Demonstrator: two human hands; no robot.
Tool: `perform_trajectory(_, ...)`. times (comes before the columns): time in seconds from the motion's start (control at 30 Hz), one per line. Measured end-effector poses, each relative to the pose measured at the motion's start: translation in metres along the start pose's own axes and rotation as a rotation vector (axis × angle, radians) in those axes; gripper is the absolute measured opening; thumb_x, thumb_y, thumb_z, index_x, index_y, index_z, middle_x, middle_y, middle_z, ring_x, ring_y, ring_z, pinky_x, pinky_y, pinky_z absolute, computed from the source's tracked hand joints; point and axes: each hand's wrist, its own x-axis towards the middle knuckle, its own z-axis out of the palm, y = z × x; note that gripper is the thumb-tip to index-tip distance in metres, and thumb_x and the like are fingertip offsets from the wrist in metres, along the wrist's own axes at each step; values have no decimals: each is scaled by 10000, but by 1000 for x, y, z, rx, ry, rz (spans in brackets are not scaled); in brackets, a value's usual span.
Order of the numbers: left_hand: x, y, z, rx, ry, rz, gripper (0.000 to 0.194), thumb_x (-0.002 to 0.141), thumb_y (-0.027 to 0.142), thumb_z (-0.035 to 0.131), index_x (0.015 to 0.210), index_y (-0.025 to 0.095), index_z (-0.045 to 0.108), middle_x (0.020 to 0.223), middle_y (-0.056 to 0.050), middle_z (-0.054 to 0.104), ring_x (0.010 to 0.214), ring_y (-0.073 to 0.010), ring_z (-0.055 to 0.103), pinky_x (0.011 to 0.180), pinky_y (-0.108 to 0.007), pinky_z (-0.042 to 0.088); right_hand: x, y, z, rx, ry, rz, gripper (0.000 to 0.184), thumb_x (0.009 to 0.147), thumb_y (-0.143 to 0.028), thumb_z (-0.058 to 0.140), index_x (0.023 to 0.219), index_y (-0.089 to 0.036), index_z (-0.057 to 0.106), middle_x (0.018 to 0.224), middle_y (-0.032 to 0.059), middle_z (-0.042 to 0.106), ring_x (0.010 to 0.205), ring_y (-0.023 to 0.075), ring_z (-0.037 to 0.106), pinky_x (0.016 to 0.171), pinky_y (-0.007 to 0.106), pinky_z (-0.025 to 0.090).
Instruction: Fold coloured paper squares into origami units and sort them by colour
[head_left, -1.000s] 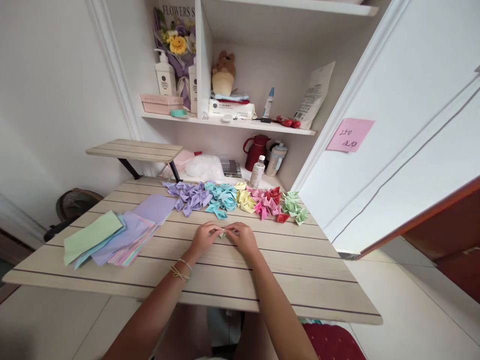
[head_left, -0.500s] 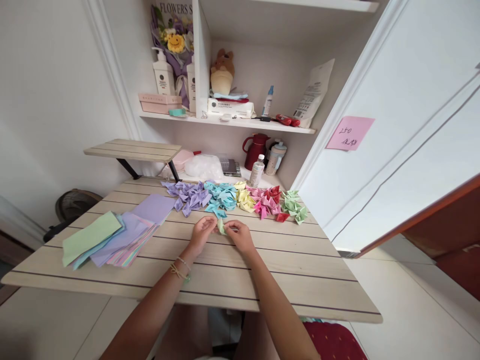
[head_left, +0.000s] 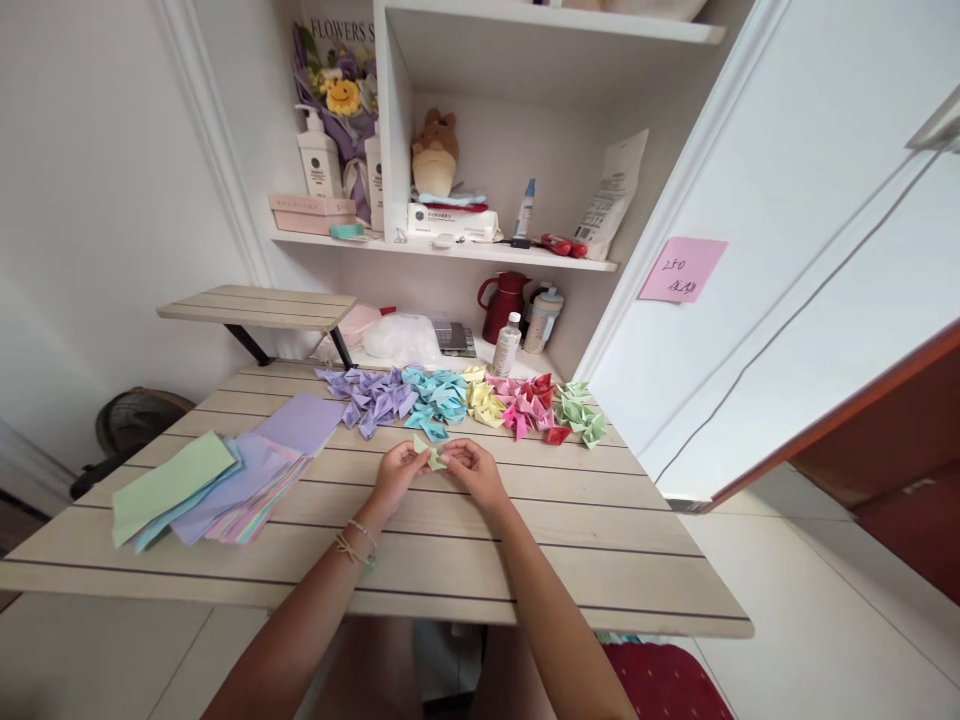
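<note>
A small folded piece of light green paper (head_left: 435, 461) is pinched between both my hands just above the middle of the table. My left hand (head_left: 399, 474) grips its left side, thumb on top. Its right side is between the thumb and fingers of my right hand (head_left: 474, 470). Beyond my hands lie folded paper pieces in color groups: purple (head_left: 379, 398), blue (head_left: 436, 395), yellow (head_left: 484, 400), pink and red (head_left: 529, 408), and green (head_left: 581, 412). To the left, flat colored paper sheets (head_left: 176, 485) are fanned out, a green one on top.
The slatted wooden table (head_left: 600, 560) carries a small raised stand (head_left: 259, 305) at its back left. Behind stand a bottle (head_left: 507, 345), a red jug (head_left: 504, 305) and a tumbler (head_left: 544, 322). A shelf (head_left: 450, 250) above holds bottles, a plush toy and a box.
The green paper has turned from nearly upright to a flatter, wider pose between my fingers. The camera view has shifted slightly.
</note>
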Motion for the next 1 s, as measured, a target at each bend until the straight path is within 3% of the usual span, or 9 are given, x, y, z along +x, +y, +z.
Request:
perform_trajectory(0.17,0,-1,1,-88,62,11,369,545,305,781,803,123,591,736,-34,667,711,-151,640,738,-318,540,-4,-7,-7,-281,-18,-153,313,713,-430,648,914,-190,647,845,57,688,678,163,622,603,263,499)
perform_trajectory(0.3,1,-2,0,-135,15,6,429,565,303,781,906,135,582,798,-52,681,728,-162,660,785,-350,530,-3,-11,-10,-557,-33,-245,229,806,-388,547,891,-215,669,839,44,697,701,156,626,658,260,489)
perform_trajectory(0.43,4,-1,-3,-129,-42,-28,449,664,404,707,999,131,587,900,-116,685,764,-196,676,802,-370,518,-3,-24,-26,-717,109,-239,207,818,-368,535,869,-229,679,858,41,698,681,154,626,633,247,470)
perform_trajectory(0.6,10,-3,-8,-67,-41,-46,482,690,505,643,971,116,599,842,-125,685,763,-212,678,744,-340,520,-32,-43,-90,-1032,494,-50,185,814,-339,532,866,-272,697,817,41,704,650,176,620,567,260,408)
perform_trajectory(0.77,3,1,1,105,-90,-35,489,618,533,676,883,125,627,768,-105,685,681,-204,663,633,-304,517,-49,-59,-162,-1222,680,110,248,833,-350,483,927,-266,696,807,71,701,656,197,619,528,268,361)
perform_trajectory(0.83,-4,13,6,216,-114,24,438,625,518,672,843,139,640,782,-105,690,720,-215,658,648,-303,513,-47,-60,-176,-1257,656,102,300,845,-327,455,1055,-245,654,891,95,693,727,215,630,568,281,392)
perform_trajectory(0.9,-12,32,3,377,-107,174,366,674,490,636,830,159,653,858,-104,694,826,-227,647,751,-316,500,-49,-55,-177,-1246,573,77,408,841,-313,455,1226,-207,539,917,116,683,782,234,635,617,304,429)
perform_trajectory(1.0,-24,65,-30,761,20,408,325,740,439,563,937,194,647,1026,-82,666,990,-237,593,912,-349,428,-67,-34,-155,-1165,556,40,462,842,-315,438,1280,-173,474,997,144,656,836,252,634,680,351,470)
